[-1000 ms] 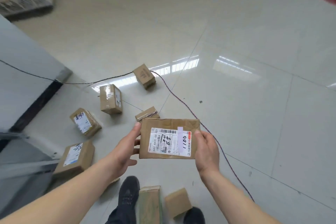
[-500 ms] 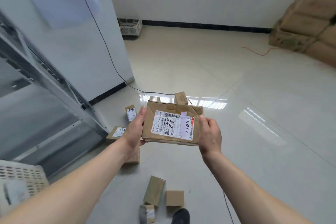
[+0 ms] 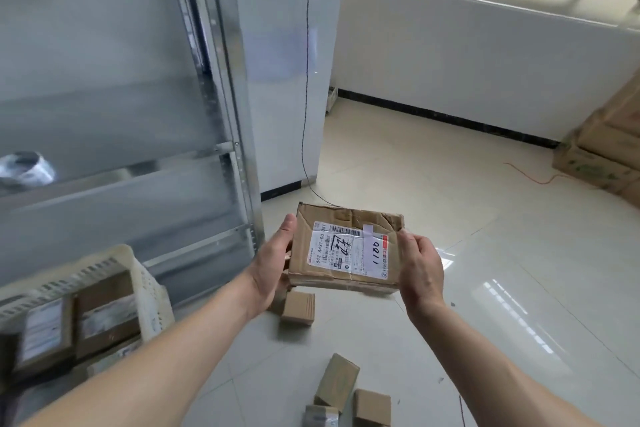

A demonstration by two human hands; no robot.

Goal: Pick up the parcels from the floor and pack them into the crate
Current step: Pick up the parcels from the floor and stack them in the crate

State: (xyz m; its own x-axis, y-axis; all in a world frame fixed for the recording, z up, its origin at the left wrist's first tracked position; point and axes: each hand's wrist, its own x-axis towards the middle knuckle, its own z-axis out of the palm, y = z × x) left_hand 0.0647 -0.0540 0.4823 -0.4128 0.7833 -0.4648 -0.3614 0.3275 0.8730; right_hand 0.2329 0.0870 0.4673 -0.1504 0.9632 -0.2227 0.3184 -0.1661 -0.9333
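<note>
Apparently four floor parcels (image 3: pixel 298 307), one parcel (image 3: pixel 348 248) held

Glossy tiled floor (image 3: pixel 450 340) with scattered small parcels (image 3: pixel 298 307), black cable (image 3: pixel 313 191).

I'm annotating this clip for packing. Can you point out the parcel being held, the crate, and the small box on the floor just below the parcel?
held parcel (image 3: pixel 349 248): head view, on its white label.
crate (image 3: pixel 147 291): head view, on its white slotted side wall.
small box (image 3: pixel 299 307): head view, on its top face.
</note>
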